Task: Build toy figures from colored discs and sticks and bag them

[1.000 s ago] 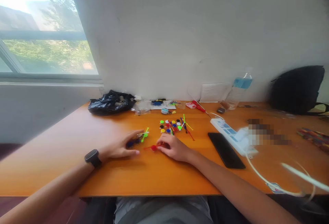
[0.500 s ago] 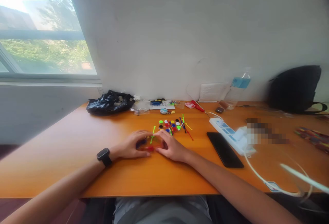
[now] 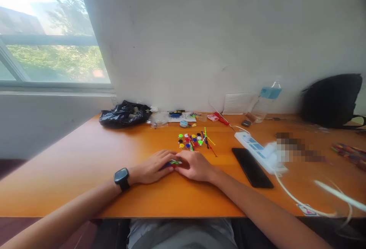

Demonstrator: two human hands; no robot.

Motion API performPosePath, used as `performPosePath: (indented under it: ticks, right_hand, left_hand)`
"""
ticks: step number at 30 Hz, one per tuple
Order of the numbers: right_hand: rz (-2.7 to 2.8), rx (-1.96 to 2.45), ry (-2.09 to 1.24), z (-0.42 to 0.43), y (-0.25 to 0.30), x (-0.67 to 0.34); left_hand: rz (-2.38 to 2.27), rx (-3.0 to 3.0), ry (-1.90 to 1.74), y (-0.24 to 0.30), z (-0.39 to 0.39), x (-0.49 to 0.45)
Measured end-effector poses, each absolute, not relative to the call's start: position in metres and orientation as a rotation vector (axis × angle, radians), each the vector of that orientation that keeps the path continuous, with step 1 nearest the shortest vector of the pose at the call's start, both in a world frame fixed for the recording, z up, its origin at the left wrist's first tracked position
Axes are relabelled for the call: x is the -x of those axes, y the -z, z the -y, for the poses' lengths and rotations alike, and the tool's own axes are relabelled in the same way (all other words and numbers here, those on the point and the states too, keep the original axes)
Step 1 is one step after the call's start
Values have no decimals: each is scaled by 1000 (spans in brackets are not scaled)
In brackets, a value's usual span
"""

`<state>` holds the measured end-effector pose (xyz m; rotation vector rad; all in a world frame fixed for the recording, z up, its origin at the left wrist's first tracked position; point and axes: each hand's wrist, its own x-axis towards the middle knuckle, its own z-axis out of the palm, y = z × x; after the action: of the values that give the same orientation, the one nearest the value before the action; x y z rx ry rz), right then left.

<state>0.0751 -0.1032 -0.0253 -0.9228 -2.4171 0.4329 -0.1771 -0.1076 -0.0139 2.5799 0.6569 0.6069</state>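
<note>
My left hand point(image 3: 156, 167) and my right hand point(image 3: 196, 165) meet low over the desk, fingertips almost touching. Between them shows a small cluster of coloured plastic sticks point(image 3: 175, 162), with green, white, blue and some red visible. Both hands have fingers curled around it, hiding most of it and how its parts join. Just beyond the hands lie several round plastic discs point(image 3: 195, 137) in green, black, yellow, white, red and blue. Thin plastic sticks point(image 3: 211, 139) with knobbed ends lie at their right, some crossing each other. A black watch point(image 3: 121, 175) is on my left wrist.
Right of my right hand lies a black phone point(image 3: 251, 167), beside a white power strip point(image 3: 256, 150) with cables. Along the wall are a black plastic bag point(image 3: 124, 114), a red-handled tool point(image 3: 221, 118), a clear bottle point(image 3: 263, 106) and a black backpack point(image 3: 331, 100).
The green stick that stood out upright between my hands now lies low between the fingers. My hands have drawn closer together, covering more of the pieces. The view has shifted slightly.
</note>
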Motion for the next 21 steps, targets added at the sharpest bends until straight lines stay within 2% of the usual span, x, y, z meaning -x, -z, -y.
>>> performPosePath:
  ticks: [6, 10, 21]
  right_hand:
    - [2598, 1062, -335, 98, 4, -95]
    - [2651, 1095, -467, 92, -8, -109]
    - [2672, 1102, -709, 88, -23, -123]
  left_hand:
    - [-468, -2563, -643, 17, 101, 151]
    - [-389, -2510, -703, 23, 95, 129]
    - [-533, -2529, -823, 25, 95, 124]
